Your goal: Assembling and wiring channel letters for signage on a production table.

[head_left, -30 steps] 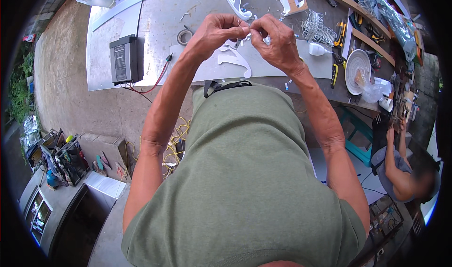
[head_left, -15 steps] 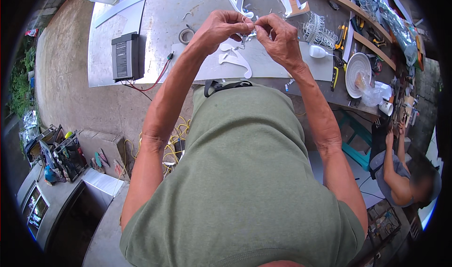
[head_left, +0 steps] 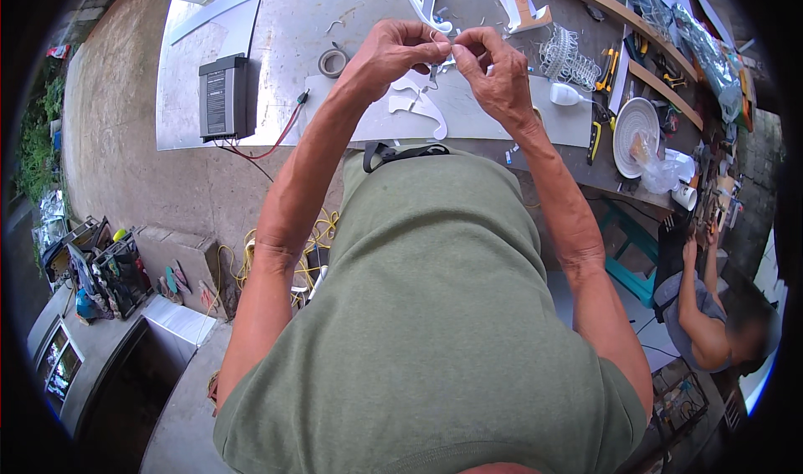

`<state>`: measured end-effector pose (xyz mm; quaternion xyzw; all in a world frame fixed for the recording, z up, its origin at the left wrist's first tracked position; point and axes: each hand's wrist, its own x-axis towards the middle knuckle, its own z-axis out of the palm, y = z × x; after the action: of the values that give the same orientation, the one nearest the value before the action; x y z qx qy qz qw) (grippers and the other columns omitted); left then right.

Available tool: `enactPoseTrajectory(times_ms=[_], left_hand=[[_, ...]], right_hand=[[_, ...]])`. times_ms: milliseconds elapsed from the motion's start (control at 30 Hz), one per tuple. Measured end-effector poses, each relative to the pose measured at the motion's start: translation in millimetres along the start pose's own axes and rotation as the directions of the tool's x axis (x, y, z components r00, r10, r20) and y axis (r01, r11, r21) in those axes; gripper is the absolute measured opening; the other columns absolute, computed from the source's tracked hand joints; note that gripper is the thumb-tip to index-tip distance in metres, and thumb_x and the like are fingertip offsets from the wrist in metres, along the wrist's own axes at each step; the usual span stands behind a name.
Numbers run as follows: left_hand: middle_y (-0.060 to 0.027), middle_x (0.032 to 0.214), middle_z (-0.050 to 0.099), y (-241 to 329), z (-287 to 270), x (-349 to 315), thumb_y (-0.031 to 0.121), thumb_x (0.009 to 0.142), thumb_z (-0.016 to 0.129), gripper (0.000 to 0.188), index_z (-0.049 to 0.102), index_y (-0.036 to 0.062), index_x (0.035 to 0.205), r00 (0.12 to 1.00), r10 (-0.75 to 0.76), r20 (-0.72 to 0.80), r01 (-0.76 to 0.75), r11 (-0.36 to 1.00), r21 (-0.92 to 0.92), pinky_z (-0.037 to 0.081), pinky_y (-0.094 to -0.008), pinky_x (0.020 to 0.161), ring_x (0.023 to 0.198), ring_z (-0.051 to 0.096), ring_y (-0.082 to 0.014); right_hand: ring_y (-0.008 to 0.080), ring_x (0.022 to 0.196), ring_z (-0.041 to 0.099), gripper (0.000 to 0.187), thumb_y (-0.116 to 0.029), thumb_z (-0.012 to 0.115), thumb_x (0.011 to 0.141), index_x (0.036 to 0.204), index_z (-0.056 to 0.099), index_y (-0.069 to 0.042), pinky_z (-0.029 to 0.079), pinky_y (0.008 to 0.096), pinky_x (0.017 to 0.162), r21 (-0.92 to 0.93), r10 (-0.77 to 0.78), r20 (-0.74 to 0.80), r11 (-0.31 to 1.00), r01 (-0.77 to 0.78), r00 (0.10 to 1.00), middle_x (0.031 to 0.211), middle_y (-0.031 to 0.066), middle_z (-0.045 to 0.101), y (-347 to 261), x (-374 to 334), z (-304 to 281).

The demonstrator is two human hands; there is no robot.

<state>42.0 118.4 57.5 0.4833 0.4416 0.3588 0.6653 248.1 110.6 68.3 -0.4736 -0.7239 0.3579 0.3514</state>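
Observation:
Above the near side of the metal-topped table, my left hand (head_left: 404, 46) and my right hand (head_left: 493, 71) almost meet at the fingertips. Both are closed in a pinch on a thin wire (head_left: 433, 34), a pale strand partly hidden by the fingers. A small piece hangs just under the left fingers, too small to name. Below my hands lies a flat white curved letter-like shape (head_left: 428, 112). Beyond them, a raised white curved letter-like shape (head_left: 427, 2) stands among scraps. To its right is a white and brown angular piece (head_left: 523, 7).
A black power supply box (head_left: 223, 99) with red and black leads sits at left, near a tape roll (head_left: 333, 61). Rightward are coiled white wiring (head_left: 569, 54), a white bulb-shaped item (head_left: 565, 94), yellow-handled tools (head_left: 595, 140) and a round white basket (head_left: 626, 149). Another person (head_left: 703, 315) works at far right.
Both hands keep their pinch in nearly the same place, with only slight finger movement. The whole view has shifted very slightly.

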Motion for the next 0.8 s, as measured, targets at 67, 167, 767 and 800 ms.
enactPoseTrajectory(times_ms=[67, 167, 767, 800], left_hand=[[-0.0038, 0.087, 0.072, -1.5, 0.8, -1.0, 0.024, 0.093, 0.075, 0.022, 0.073, 0.0035, 0.102, 1.0, 0.005, 0.007, -0.005, 0.999, -0.05, 0.051, -0.028, 0.074, 0.08, 0.066, -0.0121], [-0.0037, 0.089, 0.071, -13.7, -5.6, -0.9, 0.022, 0.095, 0.073, 0.02, 0.072, 0.0044, 0.104, 1.0, 0.016, 0.012, -0.014, 0.989, -0.144, 0.051, -0.0282, 0.074, 0.082, 0.066, -0.0128], [-0.0054, 0.096, 0.074, -68.8, -41.9, -8.3, 0.023, 0.098, 0.069, 0.015, 0.071, 0.0087, 0.103, 0.955, -0.125, -0.269, 0.058, 0.968, -0.244, 0.051, -0.0272, 0.073, 0.087, 0.066, -0.012], [-0.0063, 0.097, 0.075, -72.6, -44.8, -9.1, 0.023, 0.098, 0.069, 0.016, 0.07, 0.0086, 0.104, 0.95, -0.116, -0.29, 0.069, 0.983, -0.169, 0.051, -0.0269, 0.072, 0.084, 0.066, -0.0117]], right_hand=[[0.016, 0.082, 0.069, 0.017, -0.014, 0.063, 0.095, 0.107, 0.067, -0.003, 0.057, 0.0325, 0.072, 0.184, 0.14, 0.109, 0.97, -0.158, 0.984, 0.1, 0.0084, 0.072, 15.2, -4.6, 2.0], [0.0171, 0.102, 0.067, 0.03, -0.016, 0.059, 0.096, 0.121, 0.065, -0.002, 0.053, 0.0332, 0.09, 0.387, 0.216, 0.313, 0.86, -0.332, 0.925, 0.114, 0.0099, 0.071, 28.3, -14.1, 8.5], [0.0122, 0.09, 0.063, 0.031, -0.015, 0.063, 0.097, 0.123, 0.068, 0.001, 0.051, 0.0269, 0.082, 0.431, 0.236, 0.645, 0.673, -0.601, 0.727, 0.102, 0.0075, 0.072, 69.8, -40.3, 29.7], [0.0114, 0.088, 0.063, 0.03, -0.015, 0.063, 0.097, 0.121, 0.068, 0.002, 0.051, 0.0268, 0.079, 0.46, 0.256, 0.642, 0.626, -0.63, 0.723, 0.102, 0.008, 0.072, 73.6, -41.8, 28.5]])
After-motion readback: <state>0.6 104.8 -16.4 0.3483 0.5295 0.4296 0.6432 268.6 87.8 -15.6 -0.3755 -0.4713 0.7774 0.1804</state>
